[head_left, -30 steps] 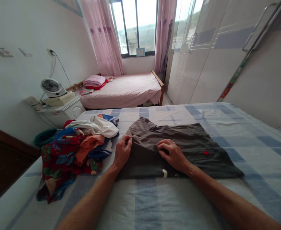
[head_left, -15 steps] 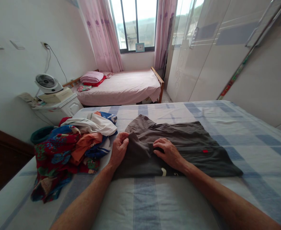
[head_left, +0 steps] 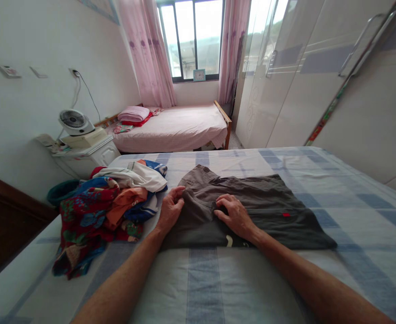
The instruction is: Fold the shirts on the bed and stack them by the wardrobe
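Dark grey shorts with a small red logo lie flat on the blue-and-white checked bed sheet. My left hand pinches the fabric at the left edge of the shorts, near the waistband. Pressing down on the middle of the shorts is my right hand, its fingers curled over a fold in the cloth. Both forearms reach in from the bottom of the view.
A heap of mixed clothes lies on the bed left of the shorts. Behind it stands a white cabinet with a small fan. A second bed is under the window, and a wardrobe lines the right wall.
Both hands stay on the shorts, shifting only slightly as they work the fold on the left side. The camera view has tilted a little.
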`<state>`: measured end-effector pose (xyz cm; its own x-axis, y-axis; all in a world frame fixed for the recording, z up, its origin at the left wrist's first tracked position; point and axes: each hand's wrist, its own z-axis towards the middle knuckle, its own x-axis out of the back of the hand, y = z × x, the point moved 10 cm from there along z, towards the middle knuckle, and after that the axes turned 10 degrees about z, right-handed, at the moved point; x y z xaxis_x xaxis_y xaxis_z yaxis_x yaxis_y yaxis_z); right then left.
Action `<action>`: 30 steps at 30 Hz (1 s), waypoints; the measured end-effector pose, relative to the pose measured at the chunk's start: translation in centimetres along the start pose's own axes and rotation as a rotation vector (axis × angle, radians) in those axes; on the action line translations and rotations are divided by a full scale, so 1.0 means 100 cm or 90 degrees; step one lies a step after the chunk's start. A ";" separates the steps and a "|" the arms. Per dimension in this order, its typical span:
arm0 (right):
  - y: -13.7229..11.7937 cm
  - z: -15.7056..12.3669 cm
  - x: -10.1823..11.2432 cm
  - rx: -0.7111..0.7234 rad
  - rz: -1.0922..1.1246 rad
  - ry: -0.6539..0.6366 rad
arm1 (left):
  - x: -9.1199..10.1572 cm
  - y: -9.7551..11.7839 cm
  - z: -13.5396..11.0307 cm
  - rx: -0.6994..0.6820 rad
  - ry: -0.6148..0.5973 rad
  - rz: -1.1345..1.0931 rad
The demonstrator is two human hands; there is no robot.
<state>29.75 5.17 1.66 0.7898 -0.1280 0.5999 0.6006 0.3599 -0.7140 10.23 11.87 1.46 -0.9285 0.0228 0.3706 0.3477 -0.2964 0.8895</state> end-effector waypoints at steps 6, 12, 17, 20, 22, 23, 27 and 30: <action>-0.009 -0.005 0.011 0.069 0.098 0.000 | 0.011 0.020 -0.007 -0.038 -0.028 -0.022; -0.027 -0.021 0.011 0.193 -0.026 -0.098 | 0.023 0.045 -0.046 -0.191 -0.083 0.144; -0.034 -0.025 0.008 0.212 -0.069 -0.129 | 0.023 0.047 -0.063 -0.244 -0.077 0.214; -0.041 -0.027 0.010 0.205 -0.068 -0.111 | 0.031 0.056 -0.064 -0.261 -0.002 0.257; -0.047 -0.030 0.006 0.223 -0.077 -0.123 | 0.024 0.062 -0.067 -0.296 -0.028 0.306; -0.049 -0.031 0.003 0.235 -0.085 -0.137 | 0.015 0.062 -0.069 -0.316 -0.070 0.338; -0.043 -0.031 -0.004 0.217 -0.106 -0.167 | -0.015 0.040 -0.079 -0.320 -0.245 0.485; -0.044 -0.031 0.002 0.200 -0.099 -0.128 | -0.021 0.026 -0.080 -0.277 -0.259 0.564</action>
<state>27.61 0.72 3.80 0.6338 -0.0312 0.7729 0.6188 0.6199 -0.4825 12.02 3.45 0.91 -0.2259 -0.0746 0.9713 0.7264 -0.6773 0.1169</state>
